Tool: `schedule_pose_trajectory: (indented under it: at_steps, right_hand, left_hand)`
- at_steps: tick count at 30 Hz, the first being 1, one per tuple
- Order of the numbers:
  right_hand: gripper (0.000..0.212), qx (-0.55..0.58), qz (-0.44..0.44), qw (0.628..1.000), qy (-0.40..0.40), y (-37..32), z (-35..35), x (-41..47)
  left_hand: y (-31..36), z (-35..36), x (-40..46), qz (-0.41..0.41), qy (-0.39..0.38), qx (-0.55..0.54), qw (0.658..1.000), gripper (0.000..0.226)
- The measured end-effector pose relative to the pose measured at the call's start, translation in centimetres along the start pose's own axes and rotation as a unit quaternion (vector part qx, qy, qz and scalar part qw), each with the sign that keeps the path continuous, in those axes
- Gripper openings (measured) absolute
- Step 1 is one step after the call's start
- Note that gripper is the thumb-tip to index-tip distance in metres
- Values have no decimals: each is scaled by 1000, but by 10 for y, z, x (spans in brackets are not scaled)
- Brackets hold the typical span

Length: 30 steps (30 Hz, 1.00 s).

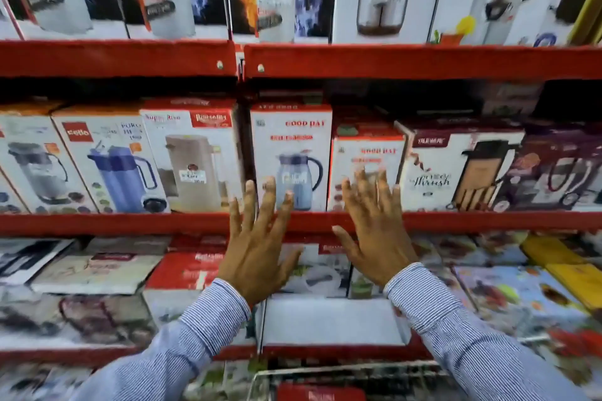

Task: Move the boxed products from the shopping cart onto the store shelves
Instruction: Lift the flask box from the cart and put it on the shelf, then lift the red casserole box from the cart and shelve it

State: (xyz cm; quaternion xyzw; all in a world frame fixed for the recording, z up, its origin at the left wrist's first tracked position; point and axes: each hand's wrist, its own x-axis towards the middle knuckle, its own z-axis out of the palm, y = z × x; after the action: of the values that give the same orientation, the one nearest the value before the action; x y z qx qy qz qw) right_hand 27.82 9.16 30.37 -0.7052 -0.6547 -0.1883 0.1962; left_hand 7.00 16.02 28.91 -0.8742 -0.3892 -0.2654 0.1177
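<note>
Both hands are spread open and empty. The upright jug box [291, 156] stands just beyond the left hand [257, 247] fingertips; the right hand [374, 231] fronts its shorter neighbour box [366, 169].

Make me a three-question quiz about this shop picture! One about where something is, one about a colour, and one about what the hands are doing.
1. Where is the wire shopping cart?
A. On the top shelf
B. At the bottom of the view, below the arms
C. Left of the blue flask box

2. What colour are the shelf edges?
A. Red
B. Green
C. White

3. What are the left hand and right hand doing?
A. Each gripping a box
B. Closed into fists
C. Open, fingers spread, holding nothing

Answers:
1. B: the cart's wire rim shows at the bottom edge, between the striped sleeves.
2. A: every shelf front is a red strip.
3. C: both hands are spread flat in front of the Good Day boxes, gripping nothing.
</note>
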Motion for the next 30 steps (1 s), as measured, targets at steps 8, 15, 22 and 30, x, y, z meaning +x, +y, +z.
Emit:
schedule_pose_trajectory:
  at_steps: [8, 15, 22, 30]
  right_hand:
    - [78, -30, 49, 989, -134, 15, 94, -133]
    - [81, 69, 155, 941, -293, 26, 173, -238]
    - [89, 126, 266, 849, -438, 15, 227, -302]
    - [55, 268, 406, 743, -459, 1, 255, -315]
  left_hand:
    - [29, 81, -115, 17, -155, -20, 988, 91]
    - [48, 154, -215, -27, -302, -98, 948, 90]
    - [55, 219, -281, -90, -443, -82, 888, 92]
    - [58, 250, -299, -254, -469, -200, 822, 104]
